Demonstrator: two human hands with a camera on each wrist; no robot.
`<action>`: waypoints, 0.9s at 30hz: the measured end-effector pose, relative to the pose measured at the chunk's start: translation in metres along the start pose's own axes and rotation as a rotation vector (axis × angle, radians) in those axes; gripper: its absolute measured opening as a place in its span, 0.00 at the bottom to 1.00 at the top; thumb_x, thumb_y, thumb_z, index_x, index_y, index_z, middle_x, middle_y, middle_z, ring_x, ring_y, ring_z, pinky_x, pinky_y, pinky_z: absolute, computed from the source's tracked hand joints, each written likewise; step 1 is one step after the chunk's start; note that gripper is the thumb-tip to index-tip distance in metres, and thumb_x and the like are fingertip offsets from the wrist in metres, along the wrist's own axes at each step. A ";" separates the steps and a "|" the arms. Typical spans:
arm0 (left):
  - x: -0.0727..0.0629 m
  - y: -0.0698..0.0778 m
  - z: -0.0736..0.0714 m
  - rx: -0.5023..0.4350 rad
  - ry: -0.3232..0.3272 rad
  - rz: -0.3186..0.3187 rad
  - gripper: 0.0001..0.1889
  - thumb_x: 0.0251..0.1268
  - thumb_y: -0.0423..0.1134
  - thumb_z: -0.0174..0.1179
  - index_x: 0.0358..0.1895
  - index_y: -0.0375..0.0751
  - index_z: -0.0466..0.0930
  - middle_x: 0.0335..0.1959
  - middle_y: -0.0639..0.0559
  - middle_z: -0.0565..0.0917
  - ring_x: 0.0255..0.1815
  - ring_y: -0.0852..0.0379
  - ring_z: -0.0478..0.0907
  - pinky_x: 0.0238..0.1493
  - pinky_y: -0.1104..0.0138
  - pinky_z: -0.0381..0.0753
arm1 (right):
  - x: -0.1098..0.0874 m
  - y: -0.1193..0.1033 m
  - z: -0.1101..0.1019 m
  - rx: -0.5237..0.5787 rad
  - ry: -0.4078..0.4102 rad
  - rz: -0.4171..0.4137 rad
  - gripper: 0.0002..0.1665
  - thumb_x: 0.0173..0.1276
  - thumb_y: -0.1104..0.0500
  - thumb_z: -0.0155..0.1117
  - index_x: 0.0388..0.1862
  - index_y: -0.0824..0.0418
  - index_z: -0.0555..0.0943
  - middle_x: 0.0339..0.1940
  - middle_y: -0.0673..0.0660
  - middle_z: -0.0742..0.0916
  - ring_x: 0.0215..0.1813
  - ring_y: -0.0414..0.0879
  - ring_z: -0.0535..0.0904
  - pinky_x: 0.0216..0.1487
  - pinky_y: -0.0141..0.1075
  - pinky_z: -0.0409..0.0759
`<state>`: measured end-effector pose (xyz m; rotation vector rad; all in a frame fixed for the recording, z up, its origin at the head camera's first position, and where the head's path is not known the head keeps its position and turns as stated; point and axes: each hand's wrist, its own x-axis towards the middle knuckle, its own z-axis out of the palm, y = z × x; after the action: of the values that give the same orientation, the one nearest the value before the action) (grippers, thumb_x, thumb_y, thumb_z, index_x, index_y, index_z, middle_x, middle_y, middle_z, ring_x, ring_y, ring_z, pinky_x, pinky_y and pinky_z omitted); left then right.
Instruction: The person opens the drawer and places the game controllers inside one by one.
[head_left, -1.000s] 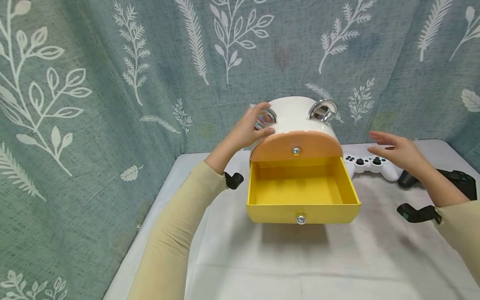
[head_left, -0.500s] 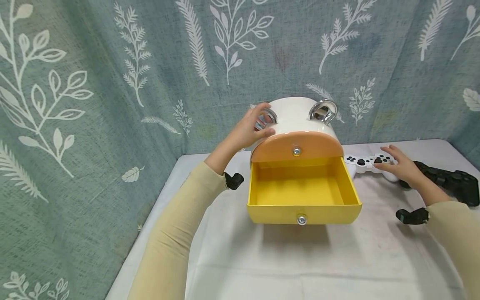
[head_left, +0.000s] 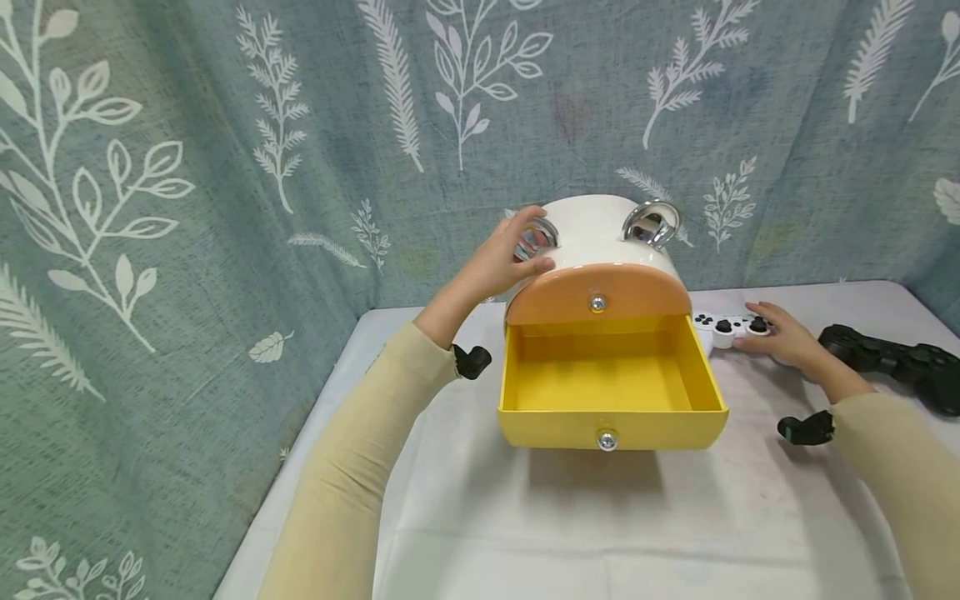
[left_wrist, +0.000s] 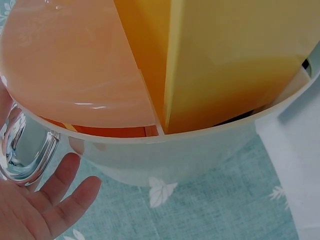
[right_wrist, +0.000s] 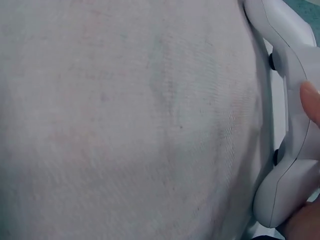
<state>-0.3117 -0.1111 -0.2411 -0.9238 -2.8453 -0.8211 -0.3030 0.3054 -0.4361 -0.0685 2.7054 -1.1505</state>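
A white rounded storage box (head_left: 588, 221) stands at the back of the table, with chrome loops like ears on top and an orange upper drawer front (head_left: 558, 296). Its yellow lower drawer (head_left: 596, 375) is pulled out and holds nothing. My left hand (head_left: 495, 262) rests at the box's left loop (left_wrist: 35, 165), thumb on the white top, fingers extended in the left wrist view. To the right of the box, my right hand (head_left: 787, 340) grips the right end of a white game controller (head_left: 723, 331), fingers over its far side. The thumb (right_wrist: 311, 102) presses the controller's near edge in the right wrist view.
A black game controller (head_left: 892, 358) lies at the right, just beyond my right wrist. A white cloth (head_left: 562, 533) covers the table. Leaf-patterned green-blue curtains (head_left: 315, 150) hang behind and on the left.
My right hand has come down and to the left onto the white controller and closed around its right end. My left hand, the box and the drawer stay as they were.
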 end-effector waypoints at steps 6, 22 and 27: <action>0.001 0.000 0.001 -0.003 -0.007 -0.002 0.35 0.61 0.49 0.57 0.68 0.52 0.50 0.52 0.49 0.67 0.47 0.56 0.69 0.46 0.68 0.75 | 0.000 0.001 0.001 -0.063 0.009 -0.003 0.55 0.60 0.39 0.60 0.70 0.71 0.48 0.69 0.77 0.42 0.65 0.77 0.43 0.59 0.69 0.49; 0.000 -0.001 -0.001 -0.012 -0.004 -0.011 0.34 0.62 0.48 0.57 0.68 0.52 0.51 0.52 0.49 0.67 0.47 0.56 0.69 0.47 0.67 0.75 | -0.004 -0.007 0.006 -0.150 -0.048 -0.024 0.53 0.60 0.38 0.60 0.67 0.74 0.52 0.65 0.82 0.48 0.63 0.77 0.46 0.57 0.70 0.51; -0.001 -0.001 -0.001 -0.009 -0.004 -0.008 0.34 0.62 0.49 0.57 0.68 0.52 0.50 0.53 0.48 0.66 0.47 0.56 0.69 0.47 0.67 0.75 | -0.009 -0.006 0.011 -0.133 -0.032 -0.007 0.52 0.61 0.38 0.59 0.66 0.74 0.53 0.64 0.82 0.51 0.63 0.76 0.48 0.56 0.70 0.53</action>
<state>-0.3116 -0.1124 -0.2408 -0.9171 -2.8530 -0.8344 -0.2921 0.2945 -0.4373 -0.1150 2.7517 -0.9620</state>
